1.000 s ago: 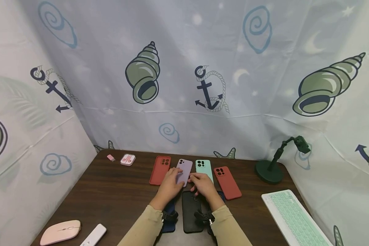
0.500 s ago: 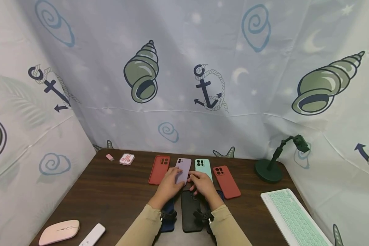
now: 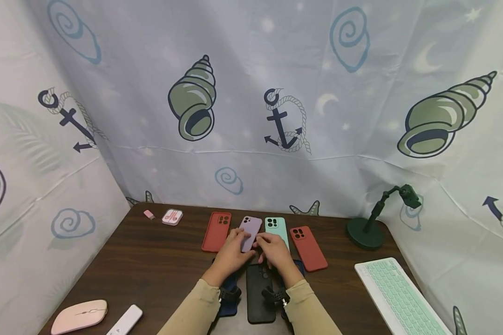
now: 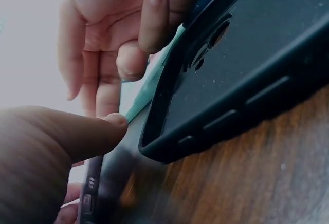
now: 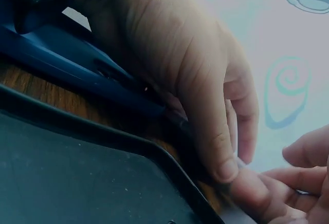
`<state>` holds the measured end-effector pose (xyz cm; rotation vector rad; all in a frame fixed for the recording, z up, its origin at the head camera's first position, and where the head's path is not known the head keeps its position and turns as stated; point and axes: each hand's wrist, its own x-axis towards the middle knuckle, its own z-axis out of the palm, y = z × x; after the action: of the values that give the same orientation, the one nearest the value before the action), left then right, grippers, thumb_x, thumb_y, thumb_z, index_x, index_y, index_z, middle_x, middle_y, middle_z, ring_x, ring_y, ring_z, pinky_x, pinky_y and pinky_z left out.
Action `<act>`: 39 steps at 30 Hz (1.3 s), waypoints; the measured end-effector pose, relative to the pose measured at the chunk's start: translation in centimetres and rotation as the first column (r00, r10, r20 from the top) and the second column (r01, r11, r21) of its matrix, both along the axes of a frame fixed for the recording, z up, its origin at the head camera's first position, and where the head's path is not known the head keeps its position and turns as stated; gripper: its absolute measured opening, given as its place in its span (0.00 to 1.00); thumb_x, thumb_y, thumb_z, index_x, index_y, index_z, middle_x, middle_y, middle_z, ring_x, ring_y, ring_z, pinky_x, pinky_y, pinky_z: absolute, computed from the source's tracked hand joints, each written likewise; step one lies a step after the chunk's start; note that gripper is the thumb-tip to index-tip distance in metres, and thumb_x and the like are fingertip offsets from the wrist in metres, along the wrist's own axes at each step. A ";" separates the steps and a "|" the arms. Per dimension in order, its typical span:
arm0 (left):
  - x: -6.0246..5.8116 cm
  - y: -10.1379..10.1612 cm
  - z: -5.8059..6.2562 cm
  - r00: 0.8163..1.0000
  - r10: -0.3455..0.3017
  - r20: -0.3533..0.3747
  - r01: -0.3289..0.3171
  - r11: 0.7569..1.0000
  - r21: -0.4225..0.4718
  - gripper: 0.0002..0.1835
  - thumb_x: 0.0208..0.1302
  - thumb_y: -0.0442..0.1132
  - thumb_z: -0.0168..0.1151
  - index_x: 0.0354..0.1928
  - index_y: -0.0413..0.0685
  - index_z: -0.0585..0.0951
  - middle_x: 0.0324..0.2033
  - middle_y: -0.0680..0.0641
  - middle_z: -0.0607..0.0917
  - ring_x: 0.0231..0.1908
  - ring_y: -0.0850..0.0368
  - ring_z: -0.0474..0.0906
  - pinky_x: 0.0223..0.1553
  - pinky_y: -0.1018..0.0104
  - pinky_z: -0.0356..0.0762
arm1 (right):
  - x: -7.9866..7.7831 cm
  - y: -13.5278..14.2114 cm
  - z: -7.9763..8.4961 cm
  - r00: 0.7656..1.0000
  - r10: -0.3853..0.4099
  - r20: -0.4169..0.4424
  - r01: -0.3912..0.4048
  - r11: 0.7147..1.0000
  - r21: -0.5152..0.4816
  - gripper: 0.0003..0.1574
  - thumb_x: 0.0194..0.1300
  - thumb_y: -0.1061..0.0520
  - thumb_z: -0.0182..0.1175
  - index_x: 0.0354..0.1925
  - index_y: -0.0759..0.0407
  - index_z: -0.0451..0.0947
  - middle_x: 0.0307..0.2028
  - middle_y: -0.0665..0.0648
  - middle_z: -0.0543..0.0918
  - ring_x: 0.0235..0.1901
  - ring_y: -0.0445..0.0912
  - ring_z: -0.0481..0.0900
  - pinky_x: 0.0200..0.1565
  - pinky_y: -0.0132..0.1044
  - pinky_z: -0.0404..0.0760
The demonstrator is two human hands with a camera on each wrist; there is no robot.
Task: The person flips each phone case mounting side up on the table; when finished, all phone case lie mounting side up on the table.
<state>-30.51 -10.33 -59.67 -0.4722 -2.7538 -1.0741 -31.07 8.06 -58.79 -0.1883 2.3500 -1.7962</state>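
Note:
A lilac phone (image 3: 251, 228) is tilted toward the back of the desk. My left hand (image 3: 230, 254) holds it from the left and below, thumb at its near end. The phone's bottom edge (image 4: 88, 198), with speaker holes and a port, shows in the left wrist view. My right hand (image 3: 275, 252) pinches at the phone's near right corner, its other fingers curled; the exact contact is partly hidden. In the right wrist view the right thumb (image 5: 218, 152) lies close to the left thumb. Under the wrists lies a black phone case (image 3: 258, 295), inner side up.
Red phone cases (image 3: 216, 232) flank a mint phone case (image 3: 277, 228) behind the hands. Dark blue items (image 3: 228, 298) lie beside the black case. Around them are a green lamp (image 3: 366, 232), a keyboard (image 3: 398, 288), a mouse (image 3: 79, 316), a white remote (image 3: 125, 320) and an earphone box (image 3: 172, 217).
The lilac phone has turned slightly, its far end leaning more to the right. The black case has slid a little toward me. Both hands stay almost in place.

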 end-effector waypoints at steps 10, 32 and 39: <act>-0.5 -0.5 0.1 0.999 0.013 0.036 -0.015 0.997 0.079 0.27 0.66 0.48 0.69 0.64 0.48 0.76 0.62 0.40 0.76 0.60 0.43 0.77 0.59 0.44 0.76 | 0.3 -0.3 0.2 0.999 -0.006 -0.043 0.001 0.993 -0.119 0.24 0.77 0.49 0.55 0.65 0.56 0.77 0.47 0.64 0.85 0.28 0.64 0.84 0.15 0.43 0.78; 0.0 -0.8 3.0 0.987 0.051 0.150 -0.093 0.955 0.282 0.25 0.74 0.46 0.59 0.70 0.57 0.72 0.58 0.44 0.84 0.55 0.49 0.83 0.48 0.53 0.82 | -0.1 -0.7 -0.8 0.999 0.042 -0.003 -0.042 0.999 -0.012 0.21 0.78 0.53 0.53 0.62 0.60 0.78 0.49 0.63 0.86 0.31 0.54 0.88 0.24 0.41 0.84; -0.1 -0.9 2.7 0.984 0.081 0.157 -0.124 0.950 0.286 0.23 0.74 0.43 0.60 0.68 0.57 0.73 0.50 0.44 0.87 0.28 0.58 0.82 0.25 0.64 0.77 | -0.2 -0.6 -1.1 0.998 0.058 -0.017 -0.058 0.998 -0.005 0.21 0.78 0.52 0.54 0.62 0.59 0.79 0.48 0.61 0.86 0.31 0.51 0.88 0.24 0.42 0.84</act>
<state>-30.59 -11.27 -56.93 -0.2140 -2.6315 -1.5136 -31.29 7.46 -59.87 -0.2711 2.3258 -1.7817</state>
